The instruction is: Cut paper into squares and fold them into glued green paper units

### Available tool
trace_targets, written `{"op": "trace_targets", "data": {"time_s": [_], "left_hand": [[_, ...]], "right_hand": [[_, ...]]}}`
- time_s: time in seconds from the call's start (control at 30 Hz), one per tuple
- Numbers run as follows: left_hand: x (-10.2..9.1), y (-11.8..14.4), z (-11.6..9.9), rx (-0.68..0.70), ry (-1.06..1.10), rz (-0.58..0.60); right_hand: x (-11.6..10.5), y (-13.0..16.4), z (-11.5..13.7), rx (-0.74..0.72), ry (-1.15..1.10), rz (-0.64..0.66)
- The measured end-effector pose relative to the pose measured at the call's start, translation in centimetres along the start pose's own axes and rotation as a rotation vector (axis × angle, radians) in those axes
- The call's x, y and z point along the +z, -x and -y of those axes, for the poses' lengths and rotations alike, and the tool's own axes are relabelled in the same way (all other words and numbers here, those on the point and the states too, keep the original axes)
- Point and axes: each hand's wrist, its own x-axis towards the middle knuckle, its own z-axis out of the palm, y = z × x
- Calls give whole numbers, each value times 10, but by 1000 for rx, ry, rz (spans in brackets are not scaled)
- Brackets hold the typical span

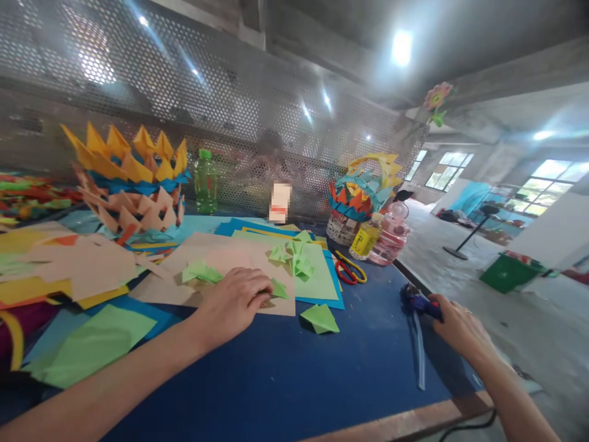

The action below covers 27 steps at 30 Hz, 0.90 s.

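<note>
Nearest the lens, two bare forearms over a blue table (294,374) with a wooden front edge. Left hand (234,304) palm down, fingers curled loosely, fingertips pressing a small green folded paper piece (278,288) against a pale pink sheet (230,258); not closed around anything. Right hand (460,328) at the table's right edge, fingers wrapped round the back of a dark blue glue gun (416,299), clear glue stick (419,356) trailing toward the front edge; exact tightness of that grip hard to tell. Just right of the left hand, a loose green folded triangle (321,318) on bare blue surface, apart from both hands. Farther back, a cluster of green folded pieces (294,259) on a light green sheet (317,276), with another green piece (201,271) on the pink sheet to the left. Red-and-yellow scissors (350,270) between the paper and two bottles: a yellow-labelled bottle (365,238) and a pink bottle (391,236), touching or nearly so. Behind them, a small paper basket (356,199); far left, a large orange, blue and pink paper basket (131,178); beside it, a green bottle (205,181) against the perforated metal screen (257,104). Loose coloured sheets (69,270) heaped along the left side.
</note>
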Motion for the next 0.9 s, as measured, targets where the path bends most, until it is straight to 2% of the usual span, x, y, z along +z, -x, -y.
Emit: {"op": "trace_targets", "data": {"time_s": [0.13,0.23,0.3,0.37,0.5,0.6,0.77,0.9], "left_hand": [[-1,3,0,-10,25,-7],[0,5,0,-1,-4,-7],[1,6,0,6,-19,5],[3,7,1,21,-24,18],[6,8,3,38,-24,31],[7,8,2,25,-16,33],[6,11,-1,2,-21,43],[7,13,0,12,-26,27]], "right_hand": [[-6,0,5,-9,2,-48],[-19,2,8,38,-30,-153],[-33,4,11,77,-114,-249],[-47,7,17,89,-295,-287],[-68,15,47,30,-813,-192],[-76,25,82,-151,-1112,-60],[-77,42,136,-389,-1286,144],[-64,52,157,-481,-1299,232]]}}
